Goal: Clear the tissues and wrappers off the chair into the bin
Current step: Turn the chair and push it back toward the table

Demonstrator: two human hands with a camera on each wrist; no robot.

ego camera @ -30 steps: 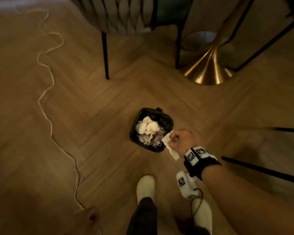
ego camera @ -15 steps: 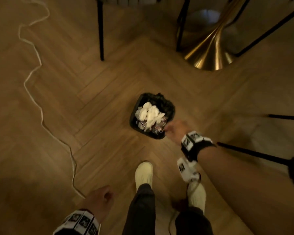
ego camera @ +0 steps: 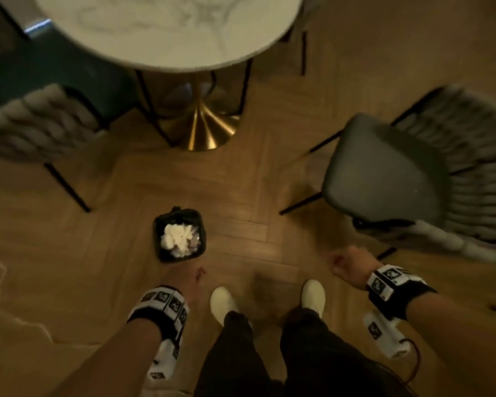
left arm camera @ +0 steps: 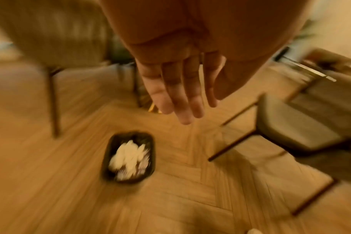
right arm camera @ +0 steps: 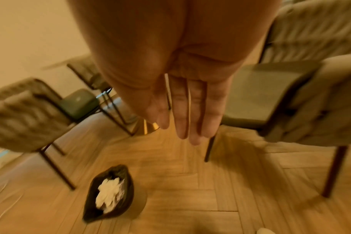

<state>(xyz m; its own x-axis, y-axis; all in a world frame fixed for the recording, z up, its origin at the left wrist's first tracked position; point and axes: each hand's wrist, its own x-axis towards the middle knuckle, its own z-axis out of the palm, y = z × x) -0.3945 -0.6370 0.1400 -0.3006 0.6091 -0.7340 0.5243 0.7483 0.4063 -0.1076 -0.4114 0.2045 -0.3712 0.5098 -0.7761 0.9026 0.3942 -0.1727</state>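
A home dining corner, or perhaps a small café: a round marble-topped table (ego camera: 166,30) on a flared brass pedestal (ego camera: 205,130), ringed by padded chairs (ego camera: 384,167) with woven backs and thin black legs. Herringbone wood floor (ego camera: 255,230) underfoot, warm dim light, and a small lined bin (ego camera: 179,239) standing on it.

Both forearms are bare, no sleeves. Each wrist wears a black band (ego camera: 400,293) ringed with white tiles printed in black square codes, the other band (ego camera: 159,306) at seven o'clock. A white camera block (ego camera: 382,335), also code-marked, hangs under the right wrist, trailing a thin dark cable (ego camera: 414,362). Dark trousers (ego camera: 235,353), white shoes (ego camera: 222,302).
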